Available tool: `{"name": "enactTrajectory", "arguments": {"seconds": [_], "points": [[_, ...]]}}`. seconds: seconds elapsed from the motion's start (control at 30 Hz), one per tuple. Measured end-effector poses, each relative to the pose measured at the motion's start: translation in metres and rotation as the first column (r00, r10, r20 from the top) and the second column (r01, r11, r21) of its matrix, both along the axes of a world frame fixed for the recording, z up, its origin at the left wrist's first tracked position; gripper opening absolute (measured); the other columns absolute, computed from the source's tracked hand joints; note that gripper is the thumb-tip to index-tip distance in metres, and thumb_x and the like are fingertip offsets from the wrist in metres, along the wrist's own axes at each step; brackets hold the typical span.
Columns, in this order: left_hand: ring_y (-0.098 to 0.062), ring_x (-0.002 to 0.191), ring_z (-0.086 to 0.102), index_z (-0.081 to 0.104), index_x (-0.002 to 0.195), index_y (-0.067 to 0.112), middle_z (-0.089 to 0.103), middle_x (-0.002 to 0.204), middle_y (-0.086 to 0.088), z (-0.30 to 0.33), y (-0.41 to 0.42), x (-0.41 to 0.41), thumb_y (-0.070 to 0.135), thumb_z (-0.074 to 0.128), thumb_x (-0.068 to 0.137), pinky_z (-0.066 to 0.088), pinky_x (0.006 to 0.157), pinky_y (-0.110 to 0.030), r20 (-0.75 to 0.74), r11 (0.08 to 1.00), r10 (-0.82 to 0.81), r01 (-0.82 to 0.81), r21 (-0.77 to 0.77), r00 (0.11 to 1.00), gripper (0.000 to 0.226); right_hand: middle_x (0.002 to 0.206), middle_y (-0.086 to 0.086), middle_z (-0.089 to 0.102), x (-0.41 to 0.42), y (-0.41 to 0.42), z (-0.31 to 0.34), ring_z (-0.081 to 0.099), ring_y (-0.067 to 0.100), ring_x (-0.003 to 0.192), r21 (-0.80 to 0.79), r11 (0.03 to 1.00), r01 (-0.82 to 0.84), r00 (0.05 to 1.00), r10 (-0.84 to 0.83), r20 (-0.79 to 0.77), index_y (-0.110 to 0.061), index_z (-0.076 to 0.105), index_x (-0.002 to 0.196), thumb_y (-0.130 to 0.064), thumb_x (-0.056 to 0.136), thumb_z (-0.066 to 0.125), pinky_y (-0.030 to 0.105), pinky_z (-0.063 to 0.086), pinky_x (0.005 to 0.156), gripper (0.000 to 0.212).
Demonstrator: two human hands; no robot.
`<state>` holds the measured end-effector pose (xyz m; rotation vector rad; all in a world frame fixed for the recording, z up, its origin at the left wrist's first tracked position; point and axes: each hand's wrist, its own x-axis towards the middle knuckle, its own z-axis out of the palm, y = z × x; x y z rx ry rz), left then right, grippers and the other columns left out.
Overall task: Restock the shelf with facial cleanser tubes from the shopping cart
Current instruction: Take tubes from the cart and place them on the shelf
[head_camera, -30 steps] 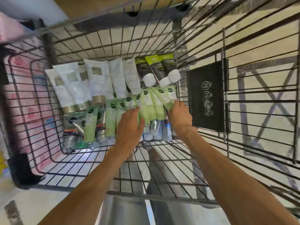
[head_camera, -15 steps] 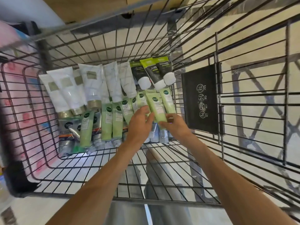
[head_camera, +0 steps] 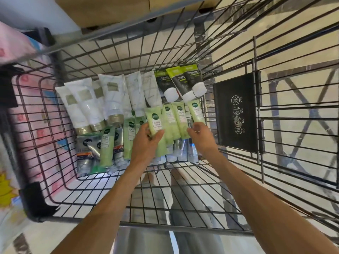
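Both hands reached into wire shopping cart. Left hand gripped pale green cleanser tube, lifted above row of matching tubes. Right hand half-curled, fingertips touching rightmost tube; grasp unclear.

The shopping cart is thin dark metal wire with a dull grey sheen, and its top rail at upper left is brushed metal. The white tubes look glossy plastic with metallic gold caps. The pale green tubes are smooth and satiny. The black placard, right, is matt plastic.
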<state>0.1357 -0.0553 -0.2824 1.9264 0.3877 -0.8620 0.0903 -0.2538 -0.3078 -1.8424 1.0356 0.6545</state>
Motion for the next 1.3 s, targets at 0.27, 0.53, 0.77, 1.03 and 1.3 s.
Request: {"name": "enactTrajectory", "arguments": {"seconds": [0.27, 0.53, 0.77, 1.03, 1.3], "points": [[0.001, 0.094, 0.068, 0.056, 0.130, 0.023, 0.067, 0.112, 0.014, -0.011, 0.041, -0.005, 0.035, 0.073, 0.093, 0.057, 0.079, -0.025, -0.031, 0.999, 0.037, -0.037, 0.004, 0.999, 0.042, 0.123, 0.015, 0.053, 0.033, 0.015, -0.035, 0.057, 0.037, 0.108, -0.206, 0.939, -0.276, 0.945, 0.226, -0.237, -0.006, 0.054, 0.127, -0.045, 0.094, 0.059, 0.051, 0.054, 0.093, 0.051], [0.010, 0.086, 0.067, 0.058, 0.126, 0.018, 0.069, 0.110, 0.013, -0.008, 0.046, -0.013, 0.027, 0.072, 0.095, 0.053, 0.068, -0.010, -0.044, 0.999, 0.032, -0.033, -0.014, 0.998, 0.036, 0.125, 0.012, 0.057, 0.035, 0.011, -0.042, 0.064, 0.030, 0.100, -0.095, 0.981, -0.171, 0.948, 0.137, -0.289, -0.014, 0.062, 0.118, -0.039, 0.082, 0.072, 0.044, 0.060, 0.089, 0.045], [0.006, 0.092, 0.067, 0.057, 0.130, 0.023, 0.068, 0.111, 0.013, 0.006, 0.049, -0.018, 0.028, 0.072, 0.095, 0.053, 0.070, -0.011, -0.001, 1.000, -0.019, 0.019, -0.002, 1.000, 0.039, 0.093, 0.004, 0.063, 0.015, 0.003, -0.010, 0.061, 0.016, 0.079, -0.012, 0.995, -0.102, 0.963, 0.096, -0.251, -0.004, 0.067, 0.120, -0.025, 0.093, 0.069, 0.025, 0.053, 0.070, 0.034], [0.004, 0.088, 0.065, 0.060, 0.121, 0.016, 0.071, 0.106, 0.008, 0.046, 0.059, -0.022, 0.026, 0.072, 0.095, 0.047, 0.066, -0.009, -0.016, 0.998, -0.036, 0.037, 0.042, 0.999, 0.030, 0.071, 0.003, 0.060, -0.025, 0.010, 0.046, 0.054, 0.016, 0.062, 0.155, 0.987, 0.031, 0.979, 0.001, -0.203, -0.004, 0.069, 0.091, -0.027, 0.091, 0.076, 0.025, 0.043, 0.056, 0.023], [0.003, 0.088, 0.061, 0.061, 0.130, 0.015, 0.067, 0.118, 0.001, 0.127, 0.064, -0.029, 0.026, 0.073, 0.093, 0.043, 0.062, -0.009, 0.027, 1.000, 0.021, -0.021, 0.011, 0.999, 0.040, 0.104, 0.005, 0.071, -0.046, 0.028, 0.152, 0.067, 0.020, 0.087, 0.213, 0.968, 0.136, 0.988, -0.149, 0.048, -0.010, 0.064, 0.127, -0.025, 0.094, 0.073, 0.023, 0.052, 0.064, 0.037]]}}
